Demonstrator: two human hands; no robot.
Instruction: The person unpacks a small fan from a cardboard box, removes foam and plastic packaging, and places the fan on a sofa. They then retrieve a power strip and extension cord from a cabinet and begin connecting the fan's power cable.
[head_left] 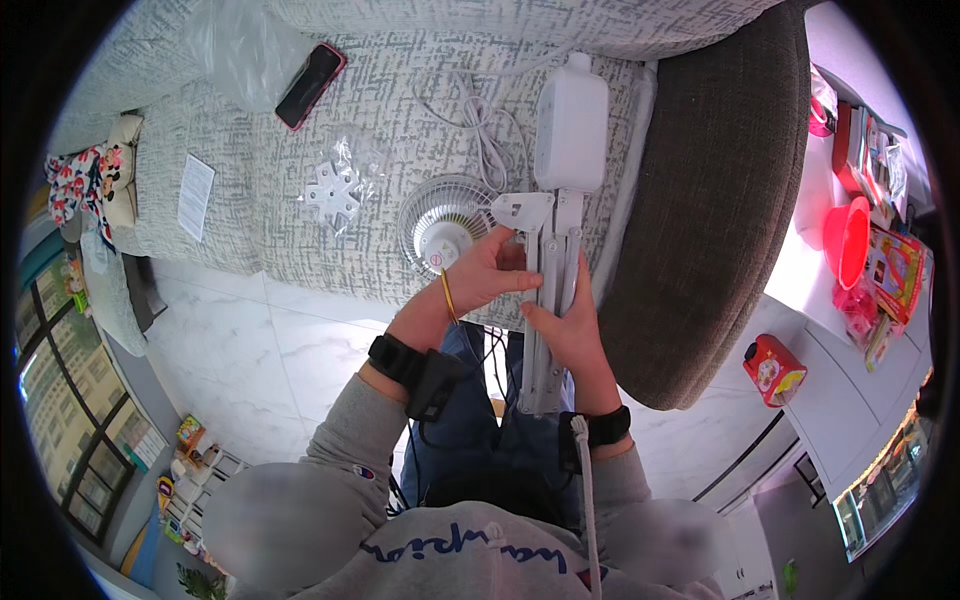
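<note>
Both my hands grip a white folding fan stand (pixel 548 330) that runs from my lap up onto the grey sofa seat (pixel 250 180). My left hand (pixel 487 277) holds its upper part just below a white bracket (pixel 523 209). My right hand (pixel 570 335) wraps the rods lower down. The stand ends in a white box-shaped base (pixel 571 125) lying on the sofa. A round white fan head (pixel 443 228) lies just left of my left hand, with a white cable (pixel 487 130) coiled above it.
On the sofa lie a dark phone in a red case (pixel 310 85), a clear bag with a white star-shaped part (pixel 335 190), a paper leaflet (pixel 195 196) and clear plastic wrap (pixel 235 45). A brown armrest (pixel 715 190) stands at right. Beyond it a white table holds a red bowl (pixel 848 238) and toys.
</note>
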